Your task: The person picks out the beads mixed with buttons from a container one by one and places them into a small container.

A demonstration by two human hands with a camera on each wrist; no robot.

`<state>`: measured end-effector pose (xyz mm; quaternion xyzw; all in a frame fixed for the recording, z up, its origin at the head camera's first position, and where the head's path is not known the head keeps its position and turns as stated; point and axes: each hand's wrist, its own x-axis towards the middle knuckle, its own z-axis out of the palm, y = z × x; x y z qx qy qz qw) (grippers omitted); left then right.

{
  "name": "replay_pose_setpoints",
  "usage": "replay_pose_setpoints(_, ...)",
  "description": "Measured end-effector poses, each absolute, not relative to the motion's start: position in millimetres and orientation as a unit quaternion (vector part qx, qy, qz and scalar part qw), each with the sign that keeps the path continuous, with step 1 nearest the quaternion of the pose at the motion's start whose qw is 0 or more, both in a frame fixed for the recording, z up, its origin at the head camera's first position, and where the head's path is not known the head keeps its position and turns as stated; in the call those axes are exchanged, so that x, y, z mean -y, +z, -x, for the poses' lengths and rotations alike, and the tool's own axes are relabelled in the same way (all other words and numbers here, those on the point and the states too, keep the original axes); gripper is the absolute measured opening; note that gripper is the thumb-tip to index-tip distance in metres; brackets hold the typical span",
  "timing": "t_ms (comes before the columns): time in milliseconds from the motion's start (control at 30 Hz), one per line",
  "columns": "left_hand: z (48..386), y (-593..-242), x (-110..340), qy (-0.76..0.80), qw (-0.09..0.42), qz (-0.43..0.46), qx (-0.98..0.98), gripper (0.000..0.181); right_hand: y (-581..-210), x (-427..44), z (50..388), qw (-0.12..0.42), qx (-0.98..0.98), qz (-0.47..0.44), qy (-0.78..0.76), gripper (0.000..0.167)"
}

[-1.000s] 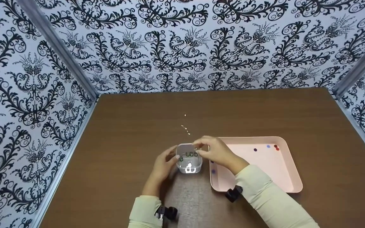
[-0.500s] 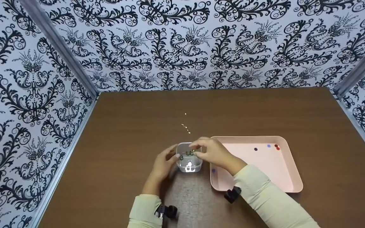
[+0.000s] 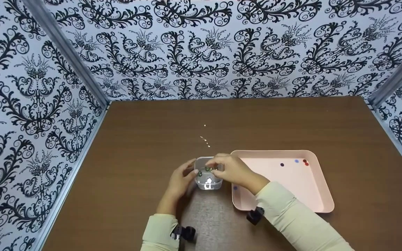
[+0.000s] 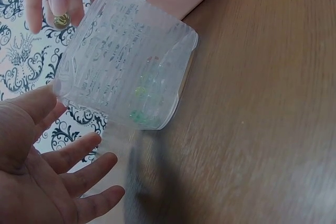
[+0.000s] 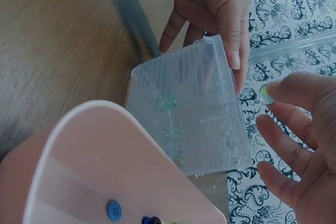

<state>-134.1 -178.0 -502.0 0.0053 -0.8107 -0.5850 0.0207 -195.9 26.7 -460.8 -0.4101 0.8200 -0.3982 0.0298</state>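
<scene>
The clear plastic container (image 3: pixel 208 181) stands on the table with several green marbles inside, blurred through its wall in the left wrist view. My left hand (image 3: pixel 179 179) holds its left rim between thumb and index finger, the other fingers spread beside it (image 4: pixel 58 166). Over the container's right side is my right hand (image 3: pixel 234 170), pinching one glassy green-yellow marble (image 5: pixel 266 94) between thumb and index finger above the opening. That marble (image 4: pixel 62 21) also shows in the left wrist view.
A pink tray (image 3: pixel 326 198) lies to the right, close to the container, with a few scattered buttons, including a blue button (image 5: pixel 114 210) and a red button (image 3: pixel 306 164). Patterned walls (image 3: pixel 201 52) stand behind and at both sides of the brown table (image 3: pixel 145 139).
My right hand has shifted slightly left and down over the container, covering more of the marbles. My left hand keeps its place at the rim.
</scene>
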Motion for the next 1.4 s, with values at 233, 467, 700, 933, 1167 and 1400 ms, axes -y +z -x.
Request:
replay_pose_setpoints(233, 134, -502, 178, -0.591, 0.023, -0.001, 0.806, 0.043, -464, -24, 196, 0.014, -0.820, 0.429, -0.379, 0.021)
replay_pose_setpoints(467, 134, -501, 178, -0.586, 0.022, -0.008, 0.810, 0.043, -466, -22, 196, 0.016, -0.814, 0.439, -0.381, 0.022)
replay_pose_setpoints(700, 134, -500, 178, -0.590, 0.015, -0.010, 0.807, 0.043, -465, -21, 194, 0.028, -0.821, 0.439, -0.365, 0.022)
replay_pose_setpoints(933, 133, -500, 178, -0.597, 0.019, -0.006, 0.802, 0.043, -464, -21, 194, 0.033, -0.825, 0.439, -0.356, 0.023)
replay_pose_setpoints(1167, 134, -501, 178, -0.585, 0.019, -0.007, 0.811, 0.042, -460, -24, 194, 0.027, -0.823, 0.426, -0.374, 0.025)
replay_pose_setpoints(1400, 134, -501, 178, -0.594, 0.025, -0.004, 0.804, 0.041, -455, -29, 196, 0.016, -0.832, 0.411, -0.374, 0.026)
